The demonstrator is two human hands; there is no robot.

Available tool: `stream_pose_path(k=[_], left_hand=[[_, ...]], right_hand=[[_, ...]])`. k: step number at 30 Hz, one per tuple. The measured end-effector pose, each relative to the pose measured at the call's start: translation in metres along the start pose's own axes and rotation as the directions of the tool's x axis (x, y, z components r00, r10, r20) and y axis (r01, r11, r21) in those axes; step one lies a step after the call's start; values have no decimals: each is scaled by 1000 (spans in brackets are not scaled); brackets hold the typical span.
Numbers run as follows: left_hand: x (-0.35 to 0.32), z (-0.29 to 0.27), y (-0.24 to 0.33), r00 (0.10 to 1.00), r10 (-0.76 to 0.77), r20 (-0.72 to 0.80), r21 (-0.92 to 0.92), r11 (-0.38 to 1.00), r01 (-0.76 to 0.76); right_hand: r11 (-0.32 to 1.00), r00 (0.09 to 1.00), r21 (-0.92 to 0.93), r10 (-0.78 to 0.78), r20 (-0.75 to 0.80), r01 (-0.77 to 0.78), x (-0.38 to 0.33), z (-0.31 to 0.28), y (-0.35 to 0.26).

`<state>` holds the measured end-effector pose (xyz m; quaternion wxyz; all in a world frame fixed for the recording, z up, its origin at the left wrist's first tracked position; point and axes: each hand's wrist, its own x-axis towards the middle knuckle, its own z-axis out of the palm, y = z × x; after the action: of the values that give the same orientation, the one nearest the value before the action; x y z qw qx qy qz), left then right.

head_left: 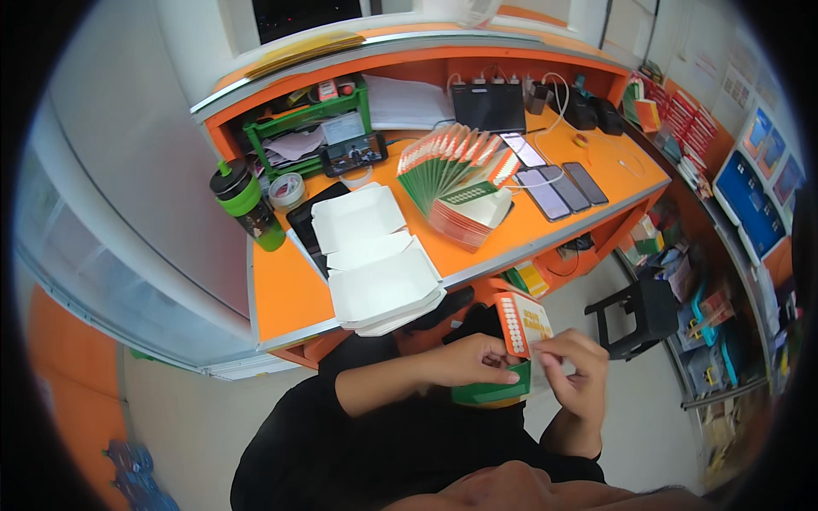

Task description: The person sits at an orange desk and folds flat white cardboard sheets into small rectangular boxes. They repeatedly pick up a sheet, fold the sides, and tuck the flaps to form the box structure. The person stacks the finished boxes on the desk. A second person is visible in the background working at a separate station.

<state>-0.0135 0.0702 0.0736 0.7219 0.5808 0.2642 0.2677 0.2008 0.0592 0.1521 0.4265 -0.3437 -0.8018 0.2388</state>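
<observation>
A small flat carton [511, 353], orange and white on top and green below, is held over my lap between both hands. My left hand [473, 359] grips its left side with the fingers curled around the green part. My right hand [575, 366] pinches its right edge near the top. On the orange desk [290, 289] in front lies a fanned stack of the same green and orange flat cartons [452, 175]. Beside it sits a pile of open white food boxes [375, 260].
A green and black bottle [247, 203] and a tape roll [286, 189] stand at the desk's left. Three phones [562, 189] lie at the right, a fourth phone [354, 155] leans on a green tray. A black stool [639, 315] stands on the floor to the right.
</observation>
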Motion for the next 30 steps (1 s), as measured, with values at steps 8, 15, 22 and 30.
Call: stream_pose_path(k=[8,15,22,30], left_hand=[[5,27,58,935,238,-263,-62,963,-263],[-2,22,70,915,238,-327,-170,937,-305],[-3,6,52,798,499,-339,-211,786,-581],[-26,-17,13,874,468,-134,-938,224,-263]], right_hand=[[779,810,-611,-445,-382,140,-23,38,-9],[875,846,-452,-367,-387,172,-24,45,1],[979,881,-46,-199,-429,199,-20,50,-6],[859,912,509,159,-378,60,1,68,-7]])
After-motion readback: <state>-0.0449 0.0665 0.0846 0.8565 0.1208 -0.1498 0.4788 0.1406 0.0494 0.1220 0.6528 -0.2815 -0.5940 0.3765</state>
